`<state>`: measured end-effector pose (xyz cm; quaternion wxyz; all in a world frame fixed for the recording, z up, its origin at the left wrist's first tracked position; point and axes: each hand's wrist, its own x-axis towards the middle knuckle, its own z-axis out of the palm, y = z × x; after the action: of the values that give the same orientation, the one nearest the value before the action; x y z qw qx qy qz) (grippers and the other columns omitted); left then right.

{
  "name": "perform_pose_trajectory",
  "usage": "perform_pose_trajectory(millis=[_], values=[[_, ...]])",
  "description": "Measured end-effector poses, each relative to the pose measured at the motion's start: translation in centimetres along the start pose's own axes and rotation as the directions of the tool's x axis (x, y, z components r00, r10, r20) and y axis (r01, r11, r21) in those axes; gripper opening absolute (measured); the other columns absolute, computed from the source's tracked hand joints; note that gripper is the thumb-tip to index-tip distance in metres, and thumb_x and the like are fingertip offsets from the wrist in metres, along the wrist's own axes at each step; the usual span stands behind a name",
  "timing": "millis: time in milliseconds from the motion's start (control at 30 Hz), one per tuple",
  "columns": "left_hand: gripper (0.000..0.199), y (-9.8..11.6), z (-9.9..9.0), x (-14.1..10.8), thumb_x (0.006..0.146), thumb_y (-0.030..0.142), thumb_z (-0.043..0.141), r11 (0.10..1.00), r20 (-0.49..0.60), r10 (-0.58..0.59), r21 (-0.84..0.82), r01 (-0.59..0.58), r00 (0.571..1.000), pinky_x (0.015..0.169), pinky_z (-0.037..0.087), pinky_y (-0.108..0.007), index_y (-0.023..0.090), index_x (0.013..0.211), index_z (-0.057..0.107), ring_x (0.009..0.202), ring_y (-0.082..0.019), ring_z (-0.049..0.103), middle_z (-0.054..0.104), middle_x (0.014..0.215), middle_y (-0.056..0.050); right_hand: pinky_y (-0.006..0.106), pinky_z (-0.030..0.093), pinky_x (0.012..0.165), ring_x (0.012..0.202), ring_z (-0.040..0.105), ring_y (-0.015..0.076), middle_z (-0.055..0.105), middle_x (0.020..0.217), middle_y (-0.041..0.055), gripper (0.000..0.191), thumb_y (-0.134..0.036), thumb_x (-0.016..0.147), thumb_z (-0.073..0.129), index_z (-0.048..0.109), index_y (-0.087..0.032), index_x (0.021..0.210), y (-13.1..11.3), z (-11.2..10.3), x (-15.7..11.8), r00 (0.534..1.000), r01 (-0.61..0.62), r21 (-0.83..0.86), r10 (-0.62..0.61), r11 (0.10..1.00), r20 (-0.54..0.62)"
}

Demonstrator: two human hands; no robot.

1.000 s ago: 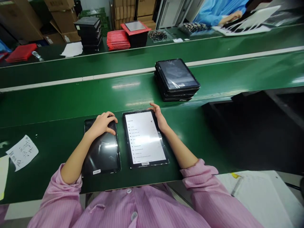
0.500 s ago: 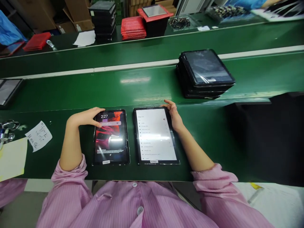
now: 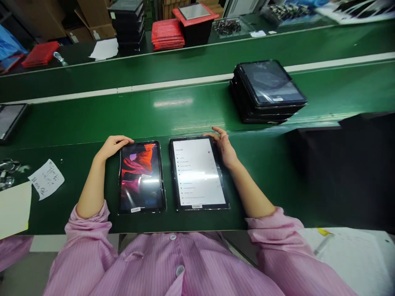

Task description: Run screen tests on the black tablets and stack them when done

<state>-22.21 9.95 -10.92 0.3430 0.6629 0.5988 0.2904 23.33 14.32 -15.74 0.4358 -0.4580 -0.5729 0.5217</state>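
Two tablets lie flat side by side in front of me. The left tablet (image 3: 140,176) shows a red and purple wallpaper on a dark screen. On the right tablet (image 3: 199,174) a white settings list headed "Internet" is lit. My left hand (image 3: 113,146) rests at the left tablet's upper left corner, fingers stretched along its top edge, not gripping it. My right hand (image 3: 224,148) lies against the upper right corner of the right tablet, fingers spread, one fingertip at the top edge. Both tablets carry a small white label at the bottom.
A stack of tablets (image 3: 271,90) stands on the green bench (image 3: 123,119), back right. A dark black object (image 3: 345,172) fills the right side. At left lie a handwritten note (image 3: 47,179) and yellowish paper (image 3: 15,209). Red pouches (image 3: 168,35) sit on the far shelf.
My left hand has drawn up from the left tablet's screen to its top corner. The clock and notification on that screen have gone. The right tablet's switch has turned from red to grey.
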Motion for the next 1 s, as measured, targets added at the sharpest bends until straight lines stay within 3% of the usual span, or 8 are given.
perform_pose_trajectory(millis=[133,233,367,500,667,833,900,1000], values=[[0.071,-2.1,1.6,-0.1,0.092,0.075,0.044,0.990,-0.320,-0.051,-0.142,0.005,0.946,0.088,0.057,-0.040,0.012,0.111,0.071,0.087,-0.025,0.074,0.077,0.092,-0.014,0.044,0.055,0.096,0.113,0.068,0.0260,0.070,0.128,0.0060,0.074,-0.087,0.087,0.028,0.042,-0.034,0.136,0.1,0.1,0.1,1.000,0.008,0.019,-0.008,1.000,0.010],[0.063,-2.2,2.6,-1.7,0.096,0.068,0.045,0.987,-0.431,-0.057,-0.161,-0.015,0.901,0.095,0.054,-0.041,0.012,0.112,0.070,0.095,-0.025,0.073,0.077,0.100,-0.015,0.044,0.055,0.096,0.114,0.068,0.0259,0.070,0.127,0.0054,0.073,-0.088,0.087,0.026,0.042,-0.035,0.136,0.1,0.1,0.0,1.000,0.017,-0.019,-0.016,1.000,0.009],[0.055,-2.0,3.1,-5.0,0.096,0.054,0.049,0.987,-0.283,0.001,-0.155,-0.046,0.959,0.114,0.043,-0.046,0.015,0.132,0.062,0.127,-0.030,0.061,0.069,0.132,-0.015,0.045,0.053,0.100,0.116,0.066,0.0264,0.070,0.127,0.0046,0.071,-0.087,0.088,0.026,0.043,-0.036,0.135,0.0,0.0,-0.1,1.000,0.018,-0.040,-0.018,0.999,0.008],[0.071,-2.1,2.8,-7.0,0.088,0.045,0.055,0.980,-0.109,0.050,-0.187,-0.069,0.993,0.125,0.026,-0.050,0.020,0.153,0.042,0.150,-0.033,0.037,0.044,0.160,-0.012,0.046,0.053,0.098,0.112,0.068,0.0266,0.070,0.126,0.0047,0.068,-0.085,0.089,0.030,0.044,-0.036,0.134,0.4,0.0,0.0,0.999,0.035,-0.012,-0.035,0.999,0.014],[0.079,-2.4,2.4,-7.1,0.086,0.046,0.054,0.975,-0.042,0.074,-0.207,-0.082,0.996,0.127,0.021,-0.054,0.024,0.159,0.033,0.153,-0.034,0.030,0.038,0.164,-0.010,0.043,0.056,0.088,0.105,0.069,0.0259,0.071,0.118,0.0068,0.066,-0.081,0.092,0.028,0.050,-0.034,0.132,0.4,-1.0,-0.1,0.995,0.065,-0.085,-0.071,0.994,-0.073],[0.082,-2.5,2.2,-7.1,0.085,0.049,0.056,0.977,0.001,0.094,-0.190,-0.092,0.996,0.127,0.016,-0.056,0.026,0.160,0.031,0.154,-0.036,0.025,0.034,0.166,-0.009,0.047,0.054,0.089,0.102,0.068,0.0286,0.071,0.109,0.0080,0.054,-0.070,0.098,0.036,0.063,-0.030,0.123,-2.8,-1.9,-2.1,0.918,0.238,-0.290,-0.312,0.927,-0.243],[0.083,-2.5,2.1,-7.2,0.085,0.049,0.057,0.981,0.023,0.092,-0.176,-0.087,0.995,0.127,0.016,-0.056,0.027,0.160,0.029,0.154,-0.037,0.024,0.032,0.166,-0.009,0.050,0.052,0.093,0.102,0.067,0.0306,0.071,0.105,0.0092,0.055,-0.067,0.100,0.033,0.068,-0.029,0.118,-4.5,-1.5,-3.3,0.898,0.320,-0.385,-0.407,0.866,-0.169],[0.085,-2.5,2.1,-7.2,0.086,0.051,0.059,0.988,0.035,0.082,-0.137,-0.077,0.996,0.127,0.015,-0.057,0.029,0.161,0.026,0.155,-0.037,0.022,0.029,0.167,-0.009,0.056,0.046,0.100,0.110,0.063,0.0341,0.070,0.115,0.0111,0.065,-0.072,0.099,0.028,0.074,-0.031,0.117,-6.2,-0.1,-5.0,0.887,0.452,-0.505,-0.429,0.736,0.170]])
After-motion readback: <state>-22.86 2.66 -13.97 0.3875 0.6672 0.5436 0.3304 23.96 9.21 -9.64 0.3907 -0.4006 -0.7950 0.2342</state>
